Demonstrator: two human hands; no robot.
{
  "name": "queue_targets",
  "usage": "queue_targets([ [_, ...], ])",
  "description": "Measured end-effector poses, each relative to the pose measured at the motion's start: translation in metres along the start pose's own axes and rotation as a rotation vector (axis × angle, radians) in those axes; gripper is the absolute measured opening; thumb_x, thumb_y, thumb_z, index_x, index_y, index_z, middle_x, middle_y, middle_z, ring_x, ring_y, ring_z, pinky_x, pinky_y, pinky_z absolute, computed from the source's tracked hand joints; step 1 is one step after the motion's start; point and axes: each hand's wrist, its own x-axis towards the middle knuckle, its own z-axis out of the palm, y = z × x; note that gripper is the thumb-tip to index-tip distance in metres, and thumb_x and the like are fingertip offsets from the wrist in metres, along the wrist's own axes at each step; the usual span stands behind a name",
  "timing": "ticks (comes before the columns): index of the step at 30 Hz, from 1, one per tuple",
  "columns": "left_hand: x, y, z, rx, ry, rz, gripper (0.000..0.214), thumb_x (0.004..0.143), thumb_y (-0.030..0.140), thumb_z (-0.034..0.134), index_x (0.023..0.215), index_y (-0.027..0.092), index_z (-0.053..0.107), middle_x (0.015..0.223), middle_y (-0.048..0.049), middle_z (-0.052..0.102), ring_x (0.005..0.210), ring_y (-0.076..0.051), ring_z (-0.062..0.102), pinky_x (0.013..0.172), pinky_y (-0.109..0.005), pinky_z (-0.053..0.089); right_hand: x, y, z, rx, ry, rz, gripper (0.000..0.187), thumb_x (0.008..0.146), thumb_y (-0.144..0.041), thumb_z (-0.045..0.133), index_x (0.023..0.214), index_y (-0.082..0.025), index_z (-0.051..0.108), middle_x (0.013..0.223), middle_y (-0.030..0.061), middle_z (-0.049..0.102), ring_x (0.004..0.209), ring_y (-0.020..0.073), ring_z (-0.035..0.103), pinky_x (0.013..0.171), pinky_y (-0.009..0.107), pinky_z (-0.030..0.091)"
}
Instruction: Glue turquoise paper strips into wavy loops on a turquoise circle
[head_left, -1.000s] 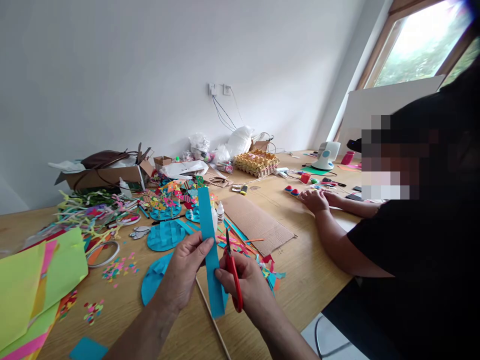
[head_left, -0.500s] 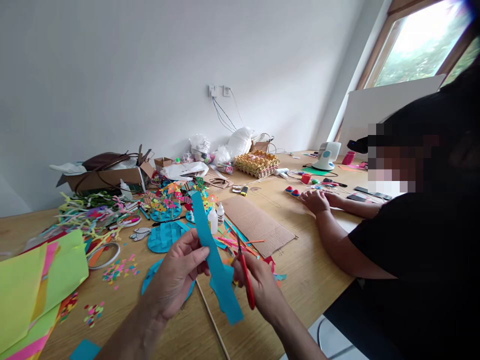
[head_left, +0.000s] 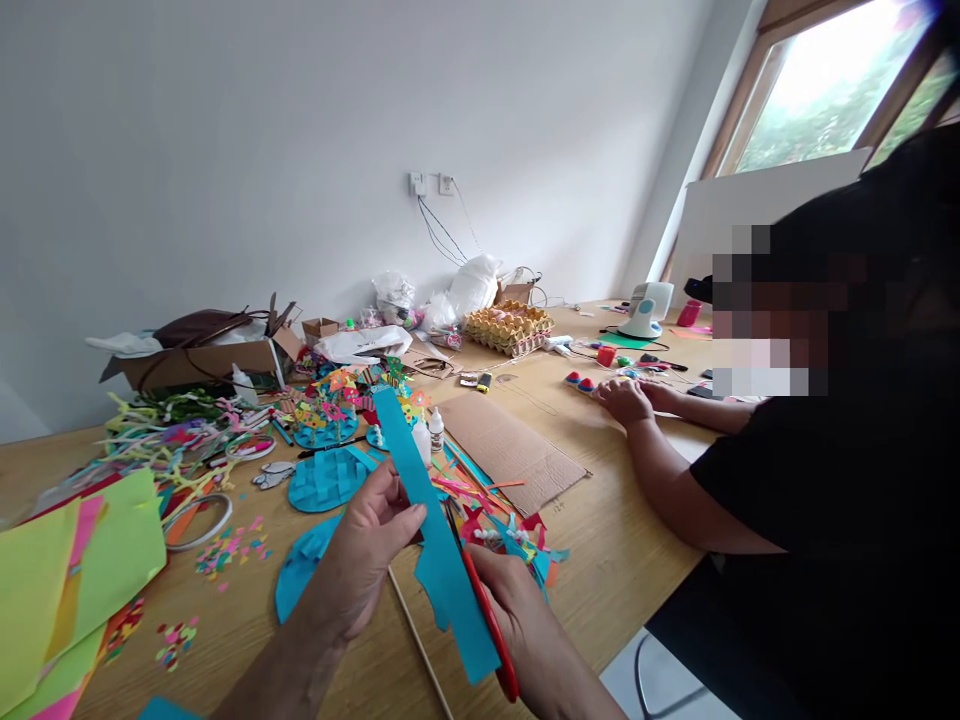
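Note:
My left hand (head_left: 371, 545) pinches a long blue paper strip (head_left: 431, 500) near its middle, thumb on top. The strip slants from upper left to lower right, and a ragged piece of blue paper juts from its left edge lower down. My right hand (head_left: 517, 610) is closed round red-handled scissors (head_left: 491, 625). Their dark blades lie along the right edge of the strip; whether paper is between them I cannot tell. Under and beside my left hand are a blue woven paper disc (head_left: 328, 478) and another blue disc (head_left: 300, 570), partly hidden. A thin wooden stick (head_left: 416, 640) lies below.
A cardboard sheet (head_left: 517, 450) lies beyond my hands, with glue bottles (head_left: 437, 430) at its left. Paper scraps (head_left: 525, 540) are near my right hand. Coloured sheets (head_left: 90, 560) and a tape roll (head_left: 199, 522) lie left. A co-worker's hands (head_left: 630, 402) rest at the right.
My right hand has brought the scissors down and against the strip's right edge; before, they stood upright and apart from it. The strip's lower end has shifted slightly right and down.

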Motion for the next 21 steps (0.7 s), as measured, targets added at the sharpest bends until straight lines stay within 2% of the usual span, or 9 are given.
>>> queue_targets([
  [6, 0.0020, -0.0008, 0.0008, 0.028, 0.009, 0.005, 0.032, 0.072, 0.022, 0.062, 0.103, 0.022, 0.054, 0.092, -0.0018, 0.063, 0.078, -0.016, 0.060, 0.067, -0.025, 0.048, -0.0011, 0.0005, -0.0004, 0.081, -0.065, 0.037, 0.036, 0.087, -0.037, 0.032, 0.063, -0.016, 0.047, 0.060, -0.0012, 0.049, 0.056, 0.0102, 0.039, 0.049, 0.020, 0.030],
  [11, 0.0015, -0.0035, 0.0027, 0.027, 0.004, -0.017, 0.030, 0.071, 0.022, 0.062, 0.100, 0.022, 0.055, 0.088, -0.0016, 0.064, 0.076, -0.016, 0.059, 0.066, -0.028, 0.049, -0.0028, 0.0038, 0.0015, 0.112, -0.055, 0.048, 0.036, 0.086, -0.040, 0.035, 0.060, -0.016, 0.044, 0.059, -0.0017, 0.046, 0.055, 0.0100, 0.040, 0.049, 0.020, 0.030],
  [16, 0.0013, -0.0059, 0.0053, 0.020, 0.002, -0.029, 0.033, 0.069, 0.020, 0.063, 0.102, 0.022, 0.056, 0.089, -0.0011, 0.064, 0.072, -0.014, 0.058, 0.062, -0.024, 0.048, -0.0029, 0.0034, 0.0006, 0.154, -0.040, 0.073, 0.036, 0.084, -0.040, 0.038, 0.056, -0.017, 0.039, 0.055, -0.0038, 0.040, 0.053, 0.0092, 0.038, 0.049, 0.020, 0.032],
  [21, 0.0014, -0.0092, 0.0066, -0.013, -0.047, -0.040, 0.032, 0.071, 0.018, 0.060, 0.102, 0.023, 0.055, 0.088, -0.0007, 0.064, 0.077, -0.015, 0.059, 0.063, -0.024, 0.048, -0.0044, 0.0031, 0.0005, 0.192, -0.030, 0.085, 0.037, 0.084, -0.040, 0.038, 0.055, -0.018, 0.039, 0.051, -0.0041, 0.039, 0.051, 0.0091, 0.039, 0.050, 0.020, 0.035],
])
